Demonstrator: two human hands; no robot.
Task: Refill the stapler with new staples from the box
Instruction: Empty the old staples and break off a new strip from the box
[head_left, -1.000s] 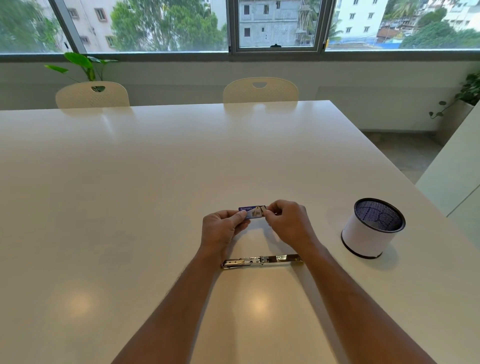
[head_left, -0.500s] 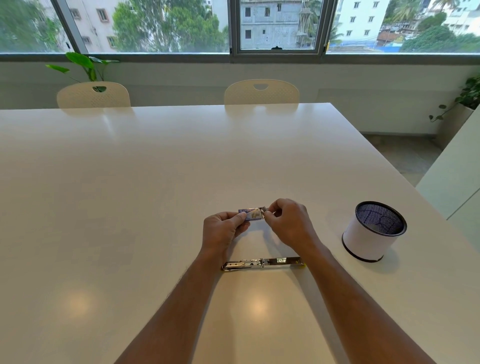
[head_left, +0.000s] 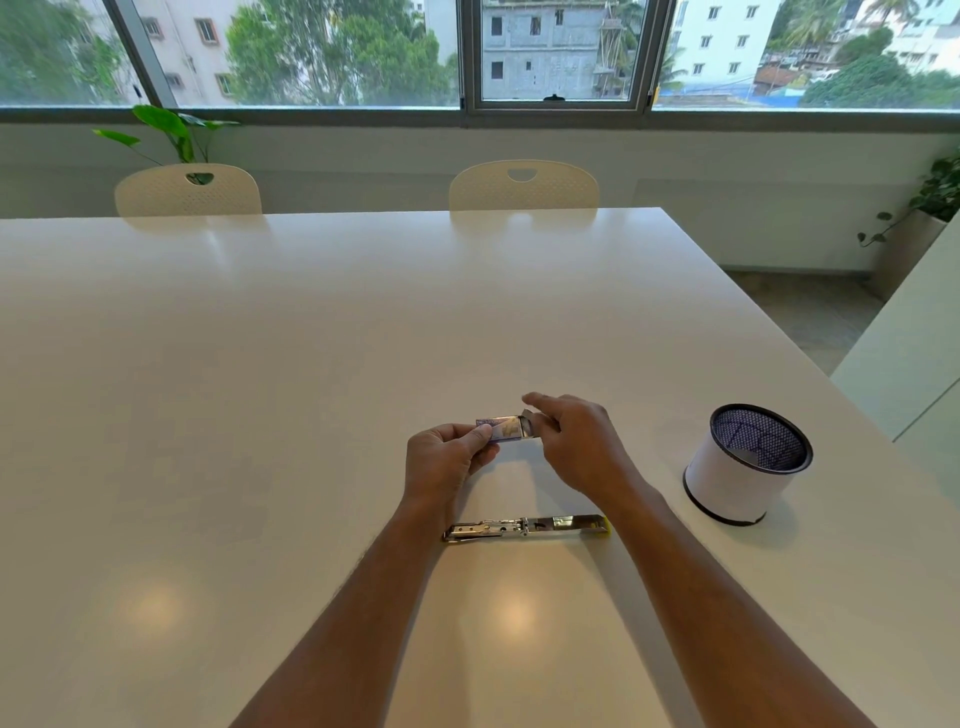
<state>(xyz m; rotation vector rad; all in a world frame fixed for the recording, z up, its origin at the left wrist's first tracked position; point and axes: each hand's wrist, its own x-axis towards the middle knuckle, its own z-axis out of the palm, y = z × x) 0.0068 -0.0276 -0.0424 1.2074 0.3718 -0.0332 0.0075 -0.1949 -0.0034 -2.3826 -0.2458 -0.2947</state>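
Note:
A small purple staple box (head_left: 503, 429) is held just above the white table (head_left: 260, 389). My left hand (head_left: 447, 460) pinches its left end between thumb and fingers. My right hand (head_left: 576, 441) is at the box's right end, where the end flap (head_left: 527, 422) stands open; its index finger is stretched out over the box and the other fingers touch the flap. The metal stapler (head_left: 524, 527) lies unfolded flat on the table below my hands, with a yellow tip at its right end. No loose staples show.
A white cylindrical bin with a dark mesh inside (head_left: 748, 465) stands to the right of my hands, near the table's right edge. Two cream chairs (head_left: 523, 186) are pushed in at the far side. A second white surface (head_left: 914, 353) lies to the right.
The box's right flap has come open, and my right hand's index finger has lifted and stretched out. My left hand and the stapler have stayed put.

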